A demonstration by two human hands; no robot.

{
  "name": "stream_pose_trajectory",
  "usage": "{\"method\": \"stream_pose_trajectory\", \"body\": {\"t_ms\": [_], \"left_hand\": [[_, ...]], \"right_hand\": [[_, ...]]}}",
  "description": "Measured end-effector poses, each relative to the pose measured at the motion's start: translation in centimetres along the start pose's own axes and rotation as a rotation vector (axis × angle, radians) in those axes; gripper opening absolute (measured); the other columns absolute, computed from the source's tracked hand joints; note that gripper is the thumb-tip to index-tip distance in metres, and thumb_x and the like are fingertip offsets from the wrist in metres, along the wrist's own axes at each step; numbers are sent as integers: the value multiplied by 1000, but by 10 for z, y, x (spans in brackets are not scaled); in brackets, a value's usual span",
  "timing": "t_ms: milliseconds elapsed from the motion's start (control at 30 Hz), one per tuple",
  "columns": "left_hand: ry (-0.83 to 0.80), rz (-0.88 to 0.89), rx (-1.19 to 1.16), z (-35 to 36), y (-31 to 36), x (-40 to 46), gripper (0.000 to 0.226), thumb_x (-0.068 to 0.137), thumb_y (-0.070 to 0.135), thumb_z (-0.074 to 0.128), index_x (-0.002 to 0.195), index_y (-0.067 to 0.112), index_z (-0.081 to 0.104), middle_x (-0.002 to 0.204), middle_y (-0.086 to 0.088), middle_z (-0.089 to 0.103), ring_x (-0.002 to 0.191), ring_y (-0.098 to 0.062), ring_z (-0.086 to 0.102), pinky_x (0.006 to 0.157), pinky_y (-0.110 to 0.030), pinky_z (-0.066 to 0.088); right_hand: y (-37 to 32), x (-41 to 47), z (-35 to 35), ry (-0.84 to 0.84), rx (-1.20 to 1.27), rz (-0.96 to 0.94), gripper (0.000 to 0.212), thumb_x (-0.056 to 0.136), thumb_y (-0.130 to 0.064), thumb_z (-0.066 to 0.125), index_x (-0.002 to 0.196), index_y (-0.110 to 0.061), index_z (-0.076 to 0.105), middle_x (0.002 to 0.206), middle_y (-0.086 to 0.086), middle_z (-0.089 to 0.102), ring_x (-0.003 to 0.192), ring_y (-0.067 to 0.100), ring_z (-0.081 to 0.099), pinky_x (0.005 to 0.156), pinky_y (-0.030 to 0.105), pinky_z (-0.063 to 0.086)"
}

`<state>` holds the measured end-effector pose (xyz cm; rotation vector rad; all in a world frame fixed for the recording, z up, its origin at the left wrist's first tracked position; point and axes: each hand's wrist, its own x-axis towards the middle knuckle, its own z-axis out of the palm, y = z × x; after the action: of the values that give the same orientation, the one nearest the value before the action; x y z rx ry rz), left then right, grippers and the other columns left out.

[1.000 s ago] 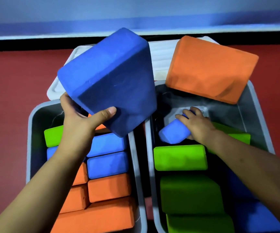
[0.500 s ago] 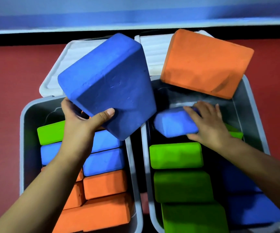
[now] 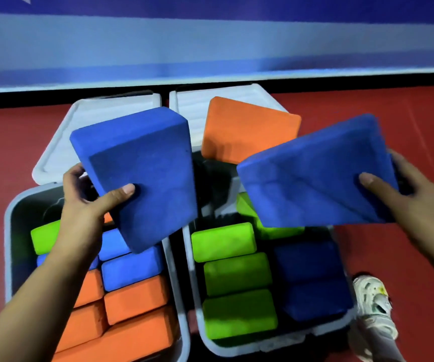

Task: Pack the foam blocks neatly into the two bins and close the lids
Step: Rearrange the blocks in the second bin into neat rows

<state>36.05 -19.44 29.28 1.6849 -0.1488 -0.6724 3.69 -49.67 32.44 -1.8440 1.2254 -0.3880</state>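
Right hand lifts a blue block out of the right bin

The right hand [image 3: 409, 194], earlier low inside the right bin [image 3: 346, 304] on a blue block [image 3: 315, 173], now grips that block raised above the bin's far end, thumb on its upper face, partly covering the orange block [image 3: 247, 126] behind it. A white shoe [image 3: 372, 307] has come into view beside the bin.

No legible text, label, brand, number or sign anywhere.
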Motion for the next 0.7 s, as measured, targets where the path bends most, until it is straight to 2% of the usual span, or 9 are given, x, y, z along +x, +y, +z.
{"method": "stream_pose_trajectory", "body": {"t_ms": [67,167,233,333,433,533,567,633,700], "left_hand": [[-73,-1,1,-3,8,-2,78,60,33,81,129,24,45,130,0,59,119,-26,58,83,-51,52],[-166,-80,52,-2,17,-5,76,61,40,80,129,27,49,128,0,62,114,-26,62,95,-60,45],[-194,-147,110,2,21,-5,79,53,50,84,124,32,54,122,1,65,108,-26,65,94,-61,46],[-198,-216,189,4,26,-5,87,42,55,87,120,32,56,114,3,69,97,-23,70,84,-50,55],[-85,-216,272,-1,23,-3,84,45,54,85,120,32,55,112,6,68,95,-22,70,79,-42,55],[40,-150,401,-4,17,-4,76,51,55,87,116,37,51,113,6,65,98,-20,67,84,-42,55],[63,-120,416,-2,16,-6,72,55,52,87,116,39,50,113,5,64,99,-20,66,83,-40,54],[91,-67,405,1,13,-7,68,62,47,84,119,40,49,115,4,62,101,-19,64,80,-35,53],[82,-22,347,6,12,-9,71,59,48,85,120,42,50,116,3,61,101,-17,63,77,-31,51]], "right_hand": [[11,-17,-18,-95,253,201,72,54,-67,75,115,-31,65,113,-3,70,108,20,65,92,34,51],[37,-49,-14,-262,420,538,99,29,-70,83,106,-10,69,105,9,72,99,26,68,87,41,54],[51,-67,2,-325,417,623,95,31,-65,85,103,-5,70,102,12,73,98,25,68,96,44,50],[63,-86,36,-428,309,590,56,54,-57,77,91,-15,73,98,6,74,93,15,69,99,36,45],[68,-92,75,-539,239,558,18,79,-43,66,87,-27,67,94,-5,70,81,-6,65,79,7,44],[69,-96,106,-592,151,425,30,77,-50,67,100,-31,61,103,-9,67,97,-3,61,80,1,39],[67,-95,112,-590,79,390,24,82,-46,64,102,-33,59,103,-10,65,100,1,59,80,1,38],[71,-91,117,-562,-56,333,22,89,-50,54,95,-30,60,94,-6,67,94,8,61,78,12,42],[71,-87,115,-525,-132,296,50,78,-75,46,82,-28,61,82,-6,68,82,9,64,71,21,43]]}}
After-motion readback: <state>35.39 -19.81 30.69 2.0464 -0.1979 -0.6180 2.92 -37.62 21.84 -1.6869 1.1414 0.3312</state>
